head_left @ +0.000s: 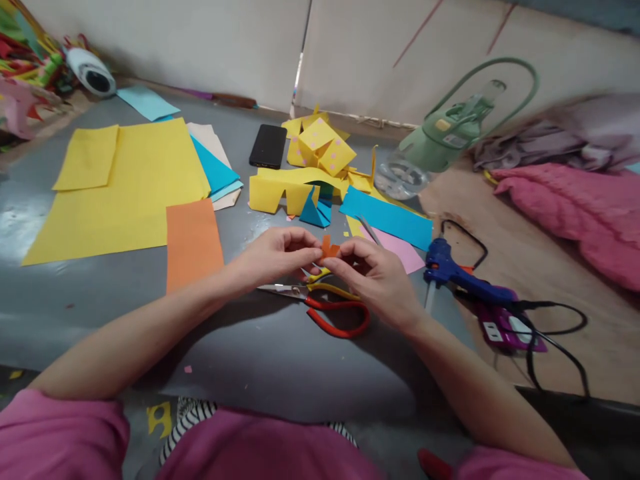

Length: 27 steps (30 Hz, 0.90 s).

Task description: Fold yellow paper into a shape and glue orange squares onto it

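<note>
Between my two hands is a small folded piece of orange paper (329, 248). My left hand (290, 252) pinches its left side, and my right hand (373, 270) pinches its right side with thumb and forefinger. Just beneath them lie scissors (340, 320) with red and yellow handles, blades pointing left. Beyond the hands stand a yellow cut-paper shape (270, 192) and a folded blue paper piece (316, 210). An orange sheet (194, 240) rests beside my left forearm. Near my right hand are a blue paper strip (385, 217) and a pink paper piece (397, 248).
Large yellow sheets (145, 180) cover the table's left side. A black phone (269, 145) and a dotted yellow paper model (320, 147) sit at the back. To the right are a green bottle (440, 133), a blue glue gun (450, 270) with cable, and a purple power strip (505, 327).
</note>
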Each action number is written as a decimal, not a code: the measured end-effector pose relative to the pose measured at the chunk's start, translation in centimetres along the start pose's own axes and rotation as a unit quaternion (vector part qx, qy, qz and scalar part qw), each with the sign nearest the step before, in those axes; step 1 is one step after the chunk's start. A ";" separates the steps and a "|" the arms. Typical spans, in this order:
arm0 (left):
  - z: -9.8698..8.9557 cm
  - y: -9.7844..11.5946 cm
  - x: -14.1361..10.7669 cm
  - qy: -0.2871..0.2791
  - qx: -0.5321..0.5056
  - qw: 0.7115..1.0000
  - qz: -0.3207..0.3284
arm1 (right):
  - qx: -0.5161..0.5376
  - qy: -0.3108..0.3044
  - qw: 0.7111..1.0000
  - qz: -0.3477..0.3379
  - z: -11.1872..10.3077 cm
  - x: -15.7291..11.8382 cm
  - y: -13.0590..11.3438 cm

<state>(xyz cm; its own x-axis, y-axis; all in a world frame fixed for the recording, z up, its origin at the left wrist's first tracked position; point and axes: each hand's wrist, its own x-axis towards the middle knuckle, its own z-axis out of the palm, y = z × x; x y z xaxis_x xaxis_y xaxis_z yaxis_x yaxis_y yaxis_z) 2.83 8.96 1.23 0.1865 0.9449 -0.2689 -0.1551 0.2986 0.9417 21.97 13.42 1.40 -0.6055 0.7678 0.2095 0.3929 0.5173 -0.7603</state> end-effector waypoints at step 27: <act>0.0 -1.5 -0.5 -0.041 0.175 0.981 0.079 | 0.076 0.021 0.995 0.056 0.0 -0.5 0.1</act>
<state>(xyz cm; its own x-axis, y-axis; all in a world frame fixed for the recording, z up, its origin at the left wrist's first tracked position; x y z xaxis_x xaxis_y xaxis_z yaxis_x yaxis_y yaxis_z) 2.93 8.03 -0.04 0.2670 0.9574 -0.1098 0.1506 0.0711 0.9860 22.32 13.06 1.23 -0.5332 0.8341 0.1412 0.3453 0.3669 -0.8638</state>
